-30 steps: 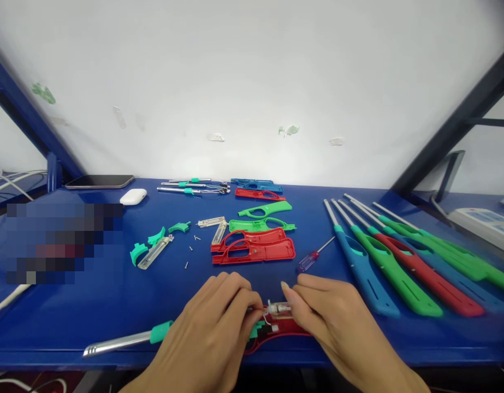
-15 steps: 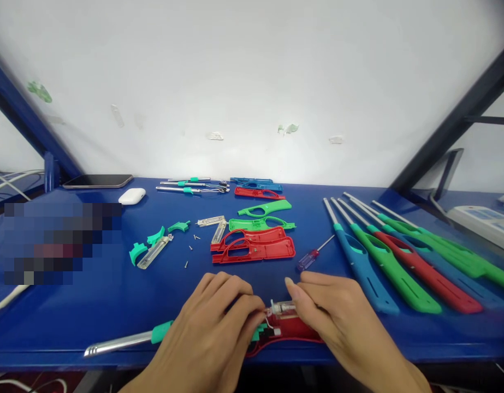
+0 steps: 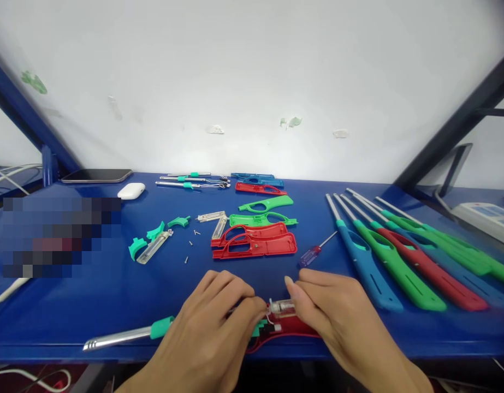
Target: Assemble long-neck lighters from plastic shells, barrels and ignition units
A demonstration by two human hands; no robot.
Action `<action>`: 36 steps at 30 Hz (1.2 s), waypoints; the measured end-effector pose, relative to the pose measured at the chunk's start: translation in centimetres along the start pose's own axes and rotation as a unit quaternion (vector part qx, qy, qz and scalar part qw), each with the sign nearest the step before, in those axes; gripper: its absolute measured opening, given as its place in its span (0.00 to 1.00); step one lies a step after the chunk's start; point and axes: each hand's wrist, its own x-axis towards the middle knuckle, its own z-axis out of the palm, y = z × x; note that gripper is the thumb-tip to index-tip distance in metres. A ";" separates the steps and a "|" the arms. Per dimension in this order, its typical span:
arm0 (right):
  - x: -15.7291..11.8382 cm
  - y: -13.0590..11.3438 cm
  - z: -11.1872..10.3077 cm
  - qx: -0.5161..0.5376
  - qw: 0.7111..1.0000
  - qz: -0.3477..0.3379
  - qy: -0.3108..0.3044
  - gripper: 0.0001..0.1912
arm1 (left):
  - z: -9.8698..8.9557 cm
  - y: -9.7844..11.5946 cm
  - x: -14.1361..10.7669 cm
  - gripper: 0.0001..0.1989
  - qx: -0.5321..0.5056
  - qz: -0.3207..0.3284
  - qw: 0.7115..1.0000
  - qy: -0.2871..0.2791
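At the table's front edge lies an opened gas lighter, its red shell half facing up. Its metal tube with a green collar points left. My left hand is closed over the lighter's neck, fingertips pinched near a thin white wire; what exactly lies between them is hidden. In my right hand is a clear fuel tank, gripped at its right end between thumb and fingers. The tank sits slightly tilted over the shell, nozzle toward my left fingertips. A green trigger piece shows below them.
Beyond my hands lie red shell halves, green shell halves, small screws and a clear tank. A screwdriver is near my right hand. Several whole lighters lie right. A phone is back left.
The camera view has shifted slightly. Both hands keep nearly the same places and grips, with the tank still above the red shell.
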 end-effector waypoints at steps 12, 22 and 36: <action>-0.4 0.0 -0.4 0.008 0.999 0.032 -0.005 0.30 | -0.4 0.1 0.5 0.09 -0.019 -0.016 0.999 0.021; -0.5 -0.3 -0.1 0.017 0.999 0.032 -0.016 0.30 | -0.2 0.2 0.3 0.10 0.002 0.024 0.999 0.026; -1.1 -0.5 -1.3 0.135 0.973 0.164 -0.086 0.09 | -0.4 0.2 0.4 0.11 0.005 0.001 0.999 0.048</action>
